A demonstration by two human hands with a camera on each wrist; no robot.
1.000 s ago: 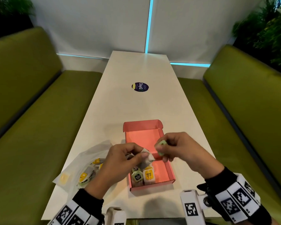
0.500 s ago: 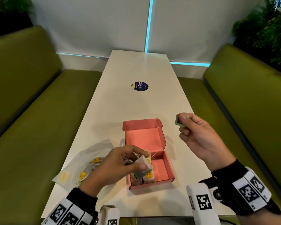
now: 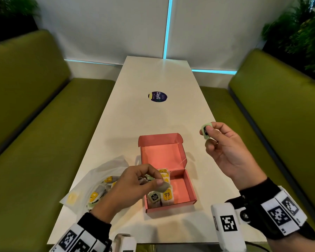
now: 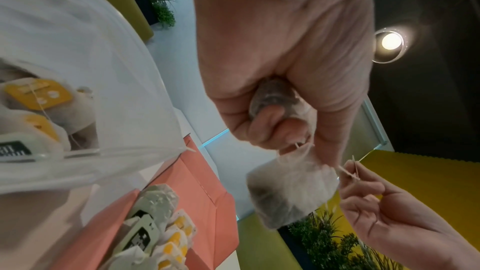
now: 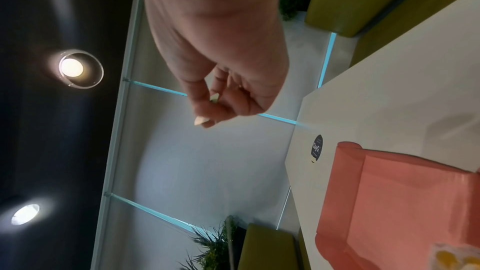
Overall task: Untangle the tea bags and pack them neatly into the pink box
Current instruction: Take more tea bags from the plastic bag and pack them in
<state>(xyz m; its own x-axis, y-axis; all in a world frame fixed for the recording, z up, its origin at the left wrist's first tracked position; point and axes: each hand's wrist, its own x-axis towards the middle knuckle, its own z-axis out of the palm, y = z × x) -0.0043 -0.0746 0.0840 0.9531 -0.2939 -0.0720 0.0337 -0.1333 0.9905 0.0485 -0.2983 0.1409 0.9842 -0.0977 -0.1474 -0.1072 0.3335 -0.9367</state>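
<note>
One pink box (image 3: 165, 155), one clear plastic bag (image 3: 102, 171), two hands, left (image 3: 135, 184) and right (image 3: 224, 148), one green tag (image 3: 205, 130), one round sticker (image 3: 157, 96), two green benches (image 3: 35, 133), tea bags too overlapped to count

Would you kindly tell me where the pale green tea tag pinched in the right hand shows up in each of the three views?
Head: the pale green tag sits right of centre, pinched by the right hand, beyond the pink box.
Left wrist: not clearly visible; only the right hand's fingers at the lower right.
Right wrist: just its edge shows, at centre, between the fingers.
Shared landmark: the pink box.
</note>
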